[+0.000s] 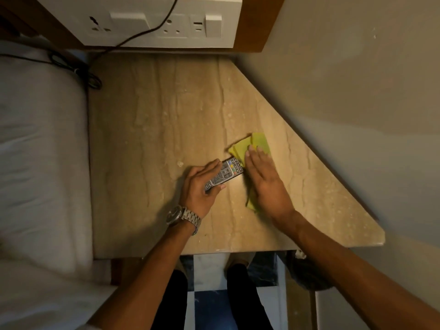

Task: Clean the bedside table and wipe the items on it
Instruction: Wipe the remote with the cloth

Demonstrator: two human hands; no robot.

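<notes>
A beige marble bedside table [154, 120] fills the middle of the head view. My left hand [200, 186], with a steel watch on the wrist, grips a grey remote control [226, 173] just above the tabletop, buttons facing up. My right hand [264, 179] lies flat, fingers together, pressing a folded yellow cloth [252, 144] against the far end of the remote. Most of the cloth is hidden under my palm; its corners stick out beyond my fingertips and near my wrist.
A white bed [40, 151] borders the table on the left. A white socket and switch panel [147, 22] is on the wall behind, with a black cable [78, 70] trailing onto the bed. A plain wall runs along the table's slanted right edge. A small crumb [180, 163] lies beside my left hand.
</notes>
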